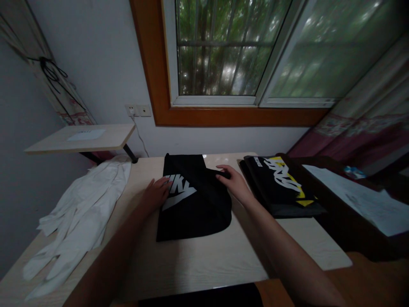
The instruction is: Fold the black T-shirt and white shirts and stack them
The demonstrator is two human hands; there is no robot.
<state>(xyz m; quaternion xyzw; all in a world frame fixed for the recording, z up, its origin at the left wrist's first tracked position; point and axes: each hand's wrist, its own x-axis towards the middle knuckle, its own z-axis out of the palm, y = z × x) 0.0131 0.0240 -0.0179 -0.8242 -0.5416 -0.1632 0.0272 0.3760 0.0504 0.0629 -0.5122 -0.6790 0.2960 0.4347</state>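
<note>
Black garment [198, 217] with white logo [179, 198] lies around middle of desk [220, 262]. Left hand [157, 192] rests on its left edge, fingers loosely extended, no grip apparent. Right hand [234, 181] has fingers closed on raised cloth at garment's right side. Folding looks partway: left edge straight, cloth turned diagonally across part of logo; right side rounded, not yet squared. Folded dark stack [277, 194] at right seems finished; white garment [92, 200] at left lies loose, apparently untouched.
</note>
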